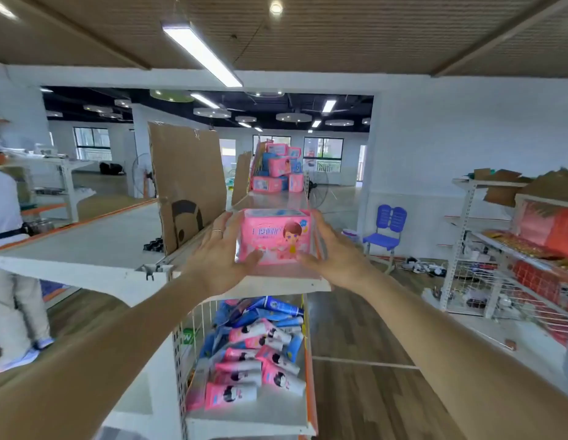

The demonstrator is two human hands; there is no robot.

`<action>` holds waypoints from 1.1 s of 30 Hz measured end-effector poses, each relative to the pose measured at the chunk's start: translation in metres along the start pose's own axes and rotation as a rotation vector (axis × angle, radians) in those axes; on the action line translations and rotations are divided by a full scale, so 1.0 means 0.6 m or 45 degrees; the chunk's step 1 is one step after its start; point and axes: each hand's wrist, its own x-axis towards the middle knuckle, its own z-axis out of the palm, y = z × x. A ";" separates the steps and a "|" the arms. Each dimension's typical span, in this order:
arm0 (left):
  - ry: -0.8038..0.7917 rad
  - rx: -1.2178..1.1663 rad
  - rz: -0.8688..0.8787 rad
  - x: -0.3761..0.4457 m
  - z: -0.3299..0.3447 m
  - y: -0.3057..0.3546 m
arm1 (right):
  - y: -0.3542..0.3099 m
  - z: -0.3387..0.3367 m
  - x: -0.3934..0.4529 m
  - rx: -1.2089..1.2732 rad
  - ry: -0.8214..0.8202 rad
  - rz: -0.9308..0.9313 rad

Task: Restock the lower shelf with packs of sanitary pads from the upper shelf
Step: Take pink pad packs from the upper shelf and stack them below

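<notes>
- Hands first: the left hand point(220, 249) and the right hand point(335, 254) each press one side of a pink pack of sanitary pads point(274, 236), so the grip is a two-handed clasp on that single pack, thumbs at its lower front corners.
- The pack sits at the front end of the upper shelf point(276, 281); whether it rests on the board or is just clear of it cannot be told.
- Further back on the same shelf stands a stack of more packs point(278, 168), well apart from the one held, with a leaning sheet of cardboard point(189, 182) to the left.
- Directly below, the lower shelf point(254, 414) holds a loose heap of pink and blue packs point(257, 354) behind a wire side panel.
- Step in hand, as I judge it: taking one pack off the top level.
- The next move calls for drawing it past the shelf edge, bringing it down in front, and setting it among the heap without knocking others off the open front.
</notes>
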 end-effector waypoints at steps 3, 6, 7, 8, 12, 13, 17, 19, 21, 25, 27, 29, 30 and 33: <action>-0.023 -0.139 0.047 0.033 0.015 -0.018 | 0.019 0.010 0.036 0.154 0.033 -0.005; -0.109 -0.443 -0.047 0.050 0.039 -0.019 | 0.046 0.023 0.072 0.212 -0.017 0.008; -0.116 -0.519 -0.065 0.058 0.052 -0.025 | 0.053 0.028 0.079 0.211 -0.040 -0.012; -0.098 -0.575 -0.101 0.064 0.062 -0.028 | 0.059 0.032 0.085 0.209 -0.061 -0.050; 0.014 -0.572 -0.133 0.085 0.085 -0.022 | 0.071 0.047 0.101 0.485 0.024 -0.125; 0.065 -0.563 -0.132 0.087 0.083 -0.004 | 0.072 0.045 0.103 0.564 0.092 -0.154; 0.279 -0.533 -0.024 0.098 0.072 0.082 | 0.094 -0.001 0.083 0.766 0.329 -0.297; 0.350 -0.518 0.058 0.106 0.078 0.139 | 0.124 -0.032 0.061 0.792 0.452 -0.328; 0.411 -0.483 0.120 0.107 0.103 0.198 | 0.165 -0.059 0.033 0.875 0.518 -0.319; 0.388 -0.694 0.203 0.109 0.184 0.316 | 0.259 -0.098 -0.039 0.959 0.599 -0.258; 0.366 -0.766 0.222 0.118 0.236 0.356 | 0.315 -0.116 -0.071 0.909 0.636 -0.221; 0.334 -0.829 0.192 0.132 0.291 0.385 | 0.369 -0.129 -0.092 0.844 0.657 -0.163; 0.306 -0.865 0.159 0.138 0.318 0.397 | 0.396 -0.133 -0.100 0.813 0.667 -0.131; 0.212 -1.007 0.095 0.162 0.391 0.426 | 0.461 -0.145 -0.118 0.735 0.671 -0.031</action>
